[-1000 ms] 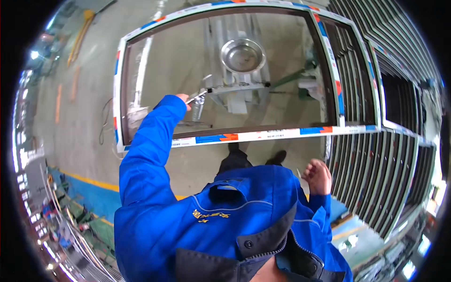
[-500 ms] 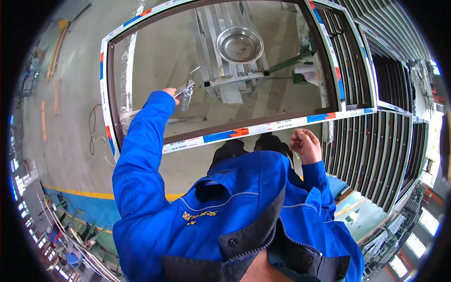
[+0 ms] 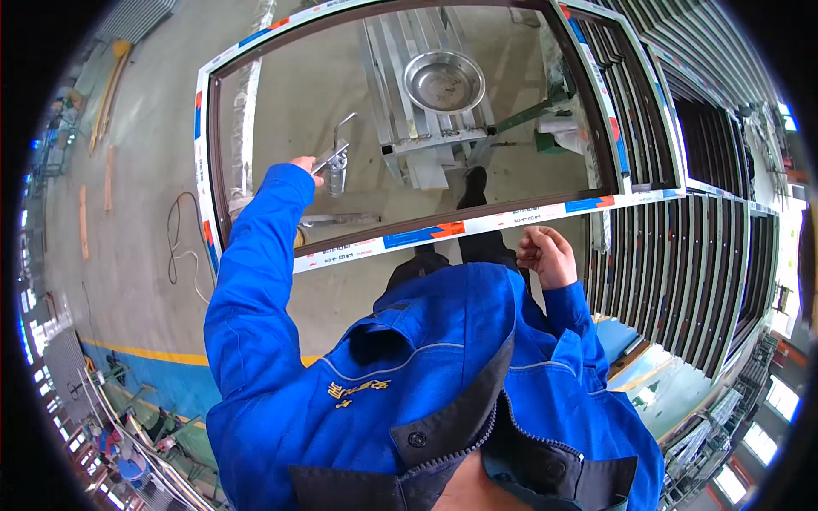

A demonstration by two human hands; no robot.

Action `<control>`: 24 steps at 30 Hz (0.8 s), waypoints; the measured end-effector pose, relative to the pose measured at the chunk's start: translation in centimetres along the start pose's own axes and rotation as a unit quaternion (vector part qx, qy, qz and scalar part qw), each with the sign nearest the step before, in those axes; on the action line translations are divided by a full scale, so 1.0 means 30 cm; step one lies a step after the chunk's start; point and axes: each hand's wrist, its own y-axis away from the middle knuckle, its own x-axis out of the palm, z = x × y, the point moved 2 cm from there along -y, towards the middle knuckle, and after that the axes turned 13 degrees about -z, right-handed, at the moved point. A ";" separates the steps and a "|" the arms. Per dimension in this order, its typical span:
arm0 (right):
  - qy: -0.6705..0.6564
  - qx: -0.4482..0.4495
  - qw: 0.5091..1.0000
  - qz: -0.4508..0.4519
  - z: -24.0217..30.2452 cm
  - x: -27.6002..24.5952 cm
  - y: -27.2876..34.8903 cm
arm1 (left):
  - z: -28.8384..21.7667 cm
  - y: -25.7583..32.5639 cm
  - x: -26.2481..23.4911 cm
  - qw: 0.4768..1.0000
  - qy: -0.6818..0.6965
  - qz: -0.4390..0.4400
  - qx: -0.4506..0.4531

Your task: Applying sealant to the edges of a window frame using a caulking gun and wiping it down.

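Observation:
My left hand (image 3: 305, 163) is closed round the handle of a silver caulking gun (image 3: 337, 175), out at the left over the window frame. The gun's barrel points down and its bent rod sticks up; my sleeve and the tool hide most of the fingers. In front of me lies the big brown window frame (image 3: 375, 249), its edges covered in white, blue and red protective film. My right hand (image 3: 547, 255) hangs beside the near edge of that frame, fingers curled in, with nothing visible in them.
A steel basin (image 3: 444, 83) rests on a slatted metal stand (image 3: 400, 128) beyond the frame opening. Stacked brown frames (image 3: 673, 281) line the right side. A cable (image 3: 175, 247) lies on the floor at left, near wooden strips (image 3: 83, 221). My shoe (image 3: 474, 183) shows through the opening.
One of my feet has come forward into sight under the frame opening. The frame and stand have shifted slightly right in view. My left hand still holds the caulking gun.

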 end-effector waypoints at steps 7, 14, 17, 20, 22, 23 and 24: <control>-0.006 0.017 1.000 0.006 -0.030 0.007 0.042 | 0.038 0.048 -0.007 0.999 0.035 -0.007 -0.040; -0.008 0.024 1.000 -0.011 -0.027 -0.007 0.060 | 0.035 0.074 -0.004 0.999 0.030 -0.004 -0.036; -0.006 0.021 1.000 -0.011 -0.029 -0.013 0.056 | 0.050 0.075 0.008 0.998 0.046 -0.008 -0.037; -0.020 0.032 0.999 0.000 -0.042 -0.020 0.048 | 0.065 0.077 0.017 0.997 0.056 -0.010 -0.048; -0.023 0.034 0.999 0.009 -0.054 -0.025 0.043 | 0.066 0.082 0.015 0.997 0.054 -0.009 -0.055; -0.021 0.037 0.999 -0.003 -0.062 -0.029 0.040 | 0.062 0.086 0.009 0.997 0.046 -0.014 -0.053; -0.028 0.040 0.999 0.007 -0.068 -0.028 0.035 | 0.054 0.089 0.001 0.998 0.043 -0.016 -0.046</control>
